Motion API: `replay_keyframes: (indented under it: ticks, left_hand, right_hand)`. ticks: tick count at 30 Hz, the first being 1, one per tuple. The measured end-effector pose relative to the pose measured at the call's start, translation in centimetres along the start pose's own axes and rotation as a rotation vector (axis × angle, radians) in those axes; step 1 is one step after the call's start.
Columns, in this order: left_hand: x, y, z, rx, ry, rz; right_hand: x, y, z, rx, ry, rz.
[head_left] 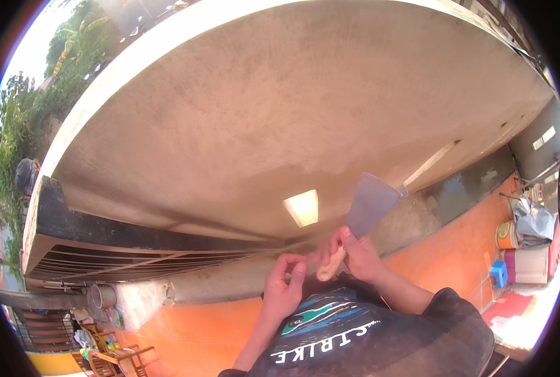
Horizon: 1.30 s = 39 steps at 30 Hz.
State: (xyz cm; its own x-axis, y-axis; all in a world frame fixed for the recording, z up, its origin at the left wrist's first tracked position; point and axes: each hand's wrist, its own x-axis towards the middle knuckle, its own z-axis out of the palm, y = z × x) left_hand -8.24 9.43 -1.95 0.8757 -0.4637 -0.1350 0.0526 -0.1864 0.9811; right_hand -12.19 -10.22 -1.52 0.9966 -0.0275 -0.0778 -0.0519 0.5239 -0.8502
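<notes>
My right hand (358, 254) grips the light wooden handle (330, 267) of a putty knife whose wide, grey blade (374, 201) points upward and slightly right. Just left of it, my left hand (283, 283) is loosely curled, with nothing visible in its fingers and apart from the tool. Behind both hands rises a broad beige plastered wall (242, 113), with a small bright rectangular opening (302, 207) low in it.
A dark slatted structure (104, 239) runs along the lower left. Buckets (100, 295) and wooden chairs (129, 358) stand at left on orange flooring (204, 320). At right are bagged items (531, 220) and a blue stool (498, 273). Foliage (66, 47) shows at upper left.
</notes>
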Motion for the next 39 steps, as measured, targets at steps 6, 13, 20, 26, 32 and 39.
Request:
replay_keyframes:
  ticks: [6,13,20,26,32,39]
  left_hand:
    - [4.8,4.0,-0.7,-0.12,-0.439,0.05]
    - [7.3,6.0,2.4,-0.319,-0.42,-0.234]
    - [9.7,3.8,3.1,-0.337,-0.432,-0.038]
    - [10.7,2.7,2.6,-0.258,-0.455,0.026]
    - [11.4,3.8,2.5,-0.363,-0.446,0.145]
    - [11.4,4.2,1.4,-0.38,-0.566,0.101]
  right_hand:
    - [-1.7,1.7,3.1,0.682,-0.18,0.022]
    - [-2.3,2.9,4.1,0.263,0.114,-0.056]
    - [0.1,4.9,2.3,0.279,0.11,-0.121]
    - [1.5,4.7,3.3,0.196,0.148,-0.124]
    - [3.0,4.3,4.4,0.172,0.229,-0.196]
    - [2.8,4.8,5.9,0.283,0.267,-0.151]
